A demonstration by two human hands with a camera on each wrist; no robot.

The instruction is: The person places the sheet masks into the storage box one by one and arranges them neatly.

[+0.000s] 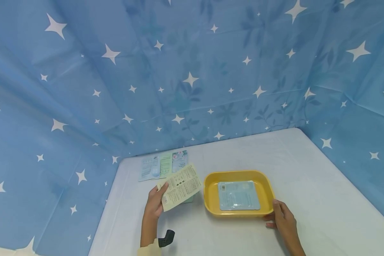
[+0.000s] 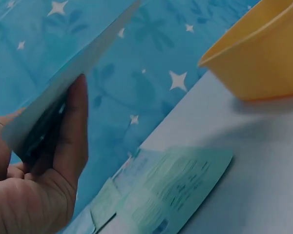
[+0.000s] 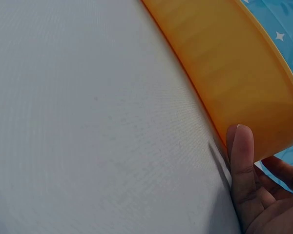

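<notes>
My left hand (image 1: 155, 202) pinches a flat, pale green-yellow sachet (image 1: 180, 186) by its lower left edge, thumb on the printed face. In the left wrist view the sachet (image 2: 73, 83) shows nearly edge-on, with fingers behind it. A yellow plastic tray (image 1: 236, 214) stands to its right, and a light blue sachet (image 1: 239, 195) lies flat inside. At the tray's near right corner is my right hand (image 1: 284, 218). The right wrist view shows a straight digit of that hand (image 3: 268, 200) against the tray's outer wall (image 3: 234, 73), other fingers loosely bent around the corner.
Several flat printed sachets (image 1: 166, 164) lie overlapping at the table's back left. A green sachet (image 1: 189, 200) peeks out beneath the held one. The white-covered table (image 1: 307, 170) meets a blue star-patterned curtain (image 1: 192, 71) at the back and sides.
</notes>
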